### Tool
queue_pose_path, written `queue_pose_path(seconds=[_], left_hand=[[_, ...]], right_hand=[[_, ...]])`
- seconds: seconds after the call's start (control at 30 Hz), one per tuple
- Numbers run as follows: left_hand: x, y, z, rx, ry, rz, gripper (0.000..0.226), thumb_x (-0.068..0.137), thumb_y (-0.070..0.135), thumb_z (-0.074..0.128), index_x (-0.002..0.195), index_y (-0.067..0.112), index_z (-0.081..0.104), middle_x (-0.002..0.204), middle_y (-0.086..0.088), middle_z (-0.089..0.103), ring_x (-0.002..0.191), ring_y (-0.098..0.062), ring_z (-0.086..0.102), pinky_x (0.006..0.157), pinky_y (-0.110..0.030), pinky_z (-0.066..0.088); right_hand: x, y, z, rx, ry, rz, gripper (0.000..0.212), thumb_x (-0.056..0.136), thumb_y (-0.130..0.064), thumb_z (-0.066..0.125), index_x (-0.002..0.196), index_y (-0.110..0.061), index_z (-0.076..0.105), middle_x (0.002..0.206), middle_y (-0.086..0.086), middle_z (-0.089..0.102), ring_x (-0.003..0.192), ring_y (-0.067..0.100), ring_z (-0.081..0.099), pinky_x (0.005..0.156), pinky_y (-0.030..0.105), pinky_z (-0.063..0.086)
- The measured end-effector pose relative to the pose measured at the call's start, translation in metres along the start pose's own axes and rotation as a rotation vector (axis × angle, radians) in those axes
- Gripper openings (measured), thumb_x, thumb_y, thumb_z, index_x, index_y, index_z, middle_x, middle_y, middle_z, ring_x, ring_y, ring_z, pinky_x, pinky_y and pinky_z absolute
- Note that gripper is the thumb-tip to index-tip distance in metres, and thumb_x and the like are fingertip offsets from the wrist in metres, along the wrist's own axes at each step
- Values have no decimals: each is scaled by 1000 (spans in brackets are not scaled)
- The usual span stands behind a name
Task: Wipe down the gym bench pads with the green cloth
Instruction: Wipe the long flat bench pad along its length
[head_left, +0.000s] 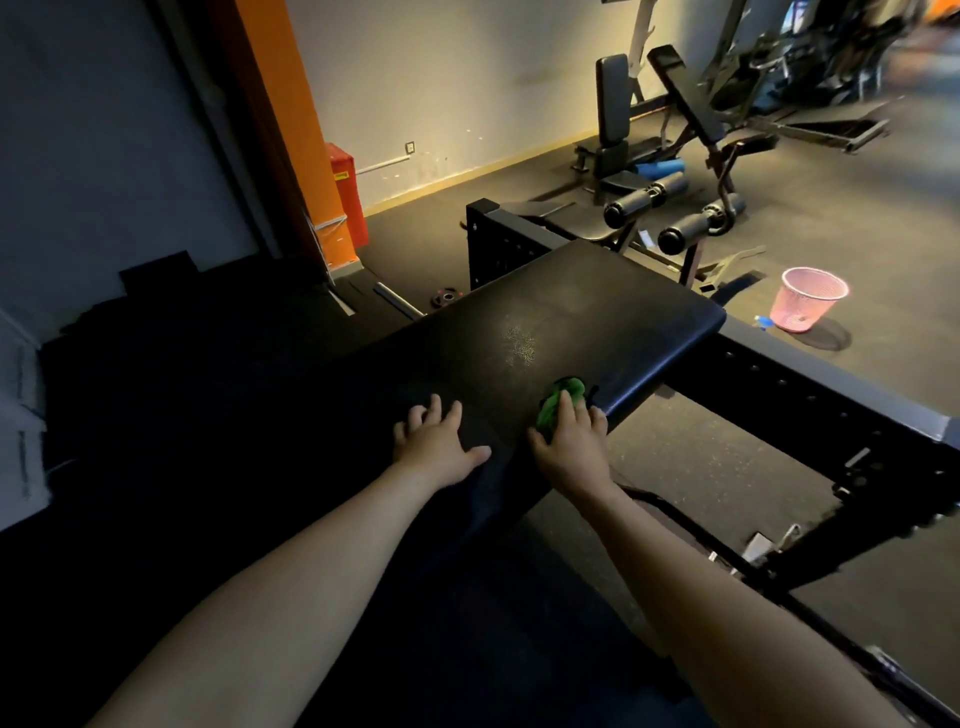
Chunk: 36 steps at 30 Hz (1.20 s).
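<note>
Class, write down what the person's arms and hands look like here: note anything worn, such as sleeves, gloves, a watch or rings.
The left forearm and right forearm are bare as far as the picture shows, no sleeve in view. The left hand and right hand wear no gloves; no watch, band or ring shows.

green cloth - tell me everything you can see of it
The cloth is bright green, soft-looking fabric, crumpled into a small wad rather than spread flat. It lies on the black bench pad, close to the pad's right edge. The right hand holds it against the pad, with the fingers laid over its top, so much of it is hidden.
</note>
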<state>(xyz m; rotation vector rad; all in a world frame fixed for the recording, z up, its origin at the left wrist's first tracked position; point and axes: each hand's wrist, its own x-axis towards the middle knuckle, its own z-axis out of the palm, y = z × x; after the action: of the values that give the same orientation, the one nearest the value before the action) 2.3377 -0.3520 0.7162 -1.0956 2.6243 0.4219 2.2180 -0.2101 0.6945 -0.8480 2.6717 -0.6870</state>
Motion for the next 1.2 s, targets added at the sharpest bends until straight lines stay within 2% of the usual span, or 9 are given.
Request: queue_pose_path(seconds=[0.13,0.33,0.4,0.6,0.77,0.93,1.07,1.13,1.2], left_hand=[[7,-14,-4,45,-28,91,92,91,74,43,161,26,7,168,-6,0,154,-30,-2,121,-55,4],[24,-48,-31,46,-36,274,78,96,53,52,159,22,18,166,0,16,150,-25,15,119,-47,21],[29,-64,-37,37,-60,239,87,92,63,53,160,25,15,167,-2,8,151,-29,8,120,-49,17],[37,-78,-21,42,-8,185,114,78,88,43,161,22,1,168,-9,-7,153,-34,-3,122,-52,7],[40,-81,-20,42,-23,193,119,78,89,41,160,17,-6,168,-8,-10,153,-32,-5,121,-53,1],[45,-83,-23,-1,-75,215,113,85,77,49,160,14,-8,167,-10,-14,152,-33,-8,121,-53,-1],[48,-83,-23,-12,-84,229,110,88,64,58,159,13,-9,166,-12,-17,152,-36,-10,121,-55,-3],[50,-84,-22,-33,-77,236,113,86,67,58,159,13,-9,165,-12,-18,151,-37,-11,120,-55,-4],[51,-84,-22,-36,-88,239,108,89,56,62,159,14,-9,165,-11,-19,151,-36,-13,121,-56,-6]], right_hand=[[8,-33,14,10,63,-12,59,99,-15,49,154,-9,30,159,14,31,149,32,20,123,42,16],[14,-102,28,15,-53,-186,57,93,-5,56,148,-11,44,156,7,40,150,21,23,120,37,19],[15,-104,28,23,-66,-218,57,91,-2,56,146,-14,47,154,5,43,148,20,28,120,36,22],[25,-48,25,34,247,170,53,93,-4,51,145,-12,46,152,11,41,141,31,34,117,45,31],[36,-77,42,151,356,168,36,90,0,47,122,-7,61,124,10,60,119,30,53,103,40,41],[52,-124,63,166,248,45,54,91,1,46,143,-15,52,151,4,46,143,21,36,116,40,28],[64,-141,68,204,162,-15,47,94,-3,51,135,-23,60,145,3,53,137,19,45,114,39,36],[63,-138,64,285,87,-53,44,96,-7,54,133,-29,61,143,1,56,126,10,53,104,28,47],[52,-138,65,291,11,-149,45,94,-7,58,133,-29,62,140,-2,58,124,5,50,107,27,44]])
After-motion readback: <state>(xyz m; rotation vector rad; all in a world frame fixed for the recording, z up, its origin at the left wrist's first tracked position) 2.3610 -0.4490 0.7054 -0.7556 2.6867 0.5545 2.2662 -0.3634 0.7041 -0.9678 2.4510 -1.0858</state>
